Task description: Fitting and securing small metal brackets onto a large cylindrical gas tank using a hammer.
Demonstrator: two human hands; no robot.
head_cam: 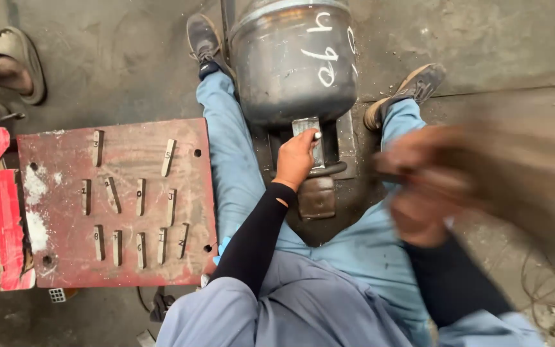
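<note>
Steel punch (317, 135) stands pinched in the closed left hand (295, 159) on a small plate (306, 125) at the gas cylinder (293, 58) base, steadied for a blow, while the blurred right hand (419, 186) grips something I cannot tell, beside a red tray (191, 257) of stamps (168, 157).

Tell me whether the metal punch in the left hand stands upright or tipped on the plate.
Roughly upright: the left hand holds the punch tip-down on the small plate by the cylinder.

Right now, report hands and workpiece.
Left hand holds a metal punch on the small plate of the steel cylinder. Right hand blurred. Nothing blocking.
</note>
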